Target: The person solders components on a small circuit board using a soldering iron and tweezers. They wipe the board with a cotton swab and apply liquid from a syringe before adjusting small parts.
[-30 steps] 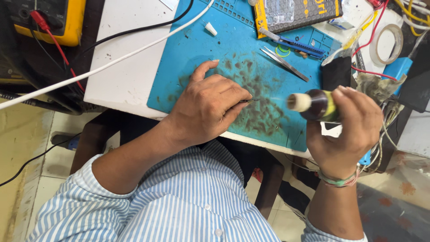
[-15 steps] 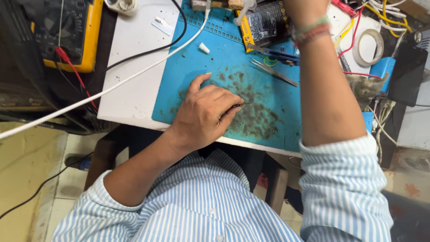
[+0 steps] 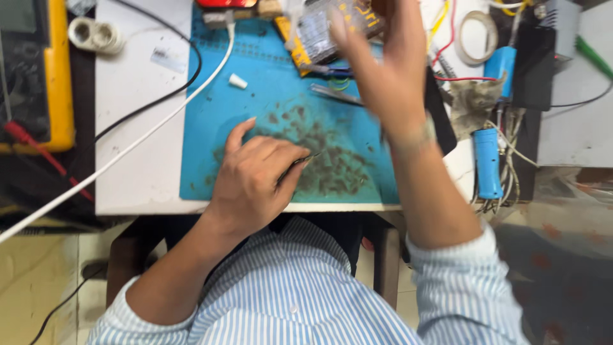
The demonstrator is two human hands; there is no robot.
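Two hands over mat | left hand curled, pinching thin metal tool on stained patch | right hand raised, blurred, fingers spread, holding nothing | tweezers beyond

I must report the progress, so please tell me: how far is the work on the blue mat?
Done: nothing looks finished; the blue mat is stained dark. In hand: the left hand presses something small and thin on the mat; I cannot tell what. The right hand, blurred, is raised over the yellow-edged device. Left: cannot be judged; tweezers lie unused.
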